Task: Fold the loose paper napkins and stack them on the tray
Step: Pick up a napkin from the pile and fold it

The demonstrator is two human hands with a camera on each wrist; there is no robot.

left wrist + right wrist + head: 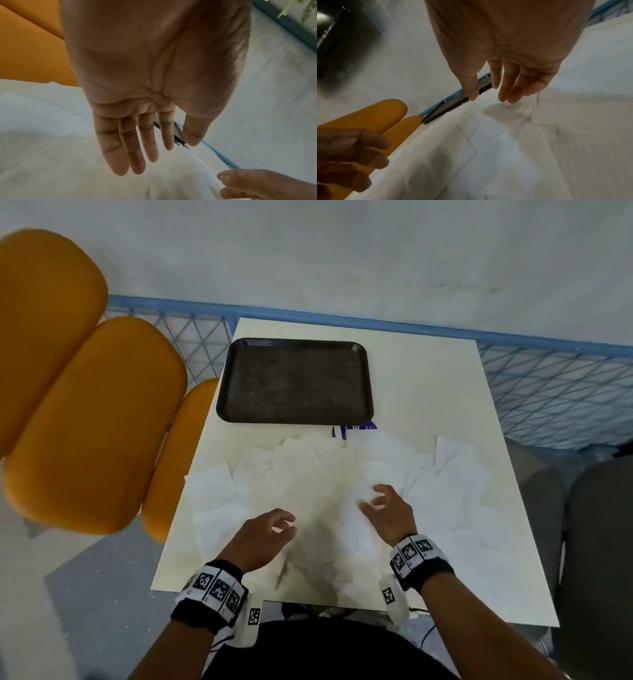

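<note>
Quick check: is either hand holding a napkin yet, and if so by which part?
Nothing is held. The left hand and right hand hover open over the napkins, no grip on any.

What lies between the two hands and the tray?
Head view: loose white napkins spread over the table, plus a purple-printed item at the tray's near edge.

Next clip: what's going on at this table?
A person stands at a white table strewn with loose paper napkins. Both hands hover over the pile, left hand and right hand, fingers relaxed and holding nothing. The dark tray at the far side has no napkins on it, so folding seems not yet begun.
</note>
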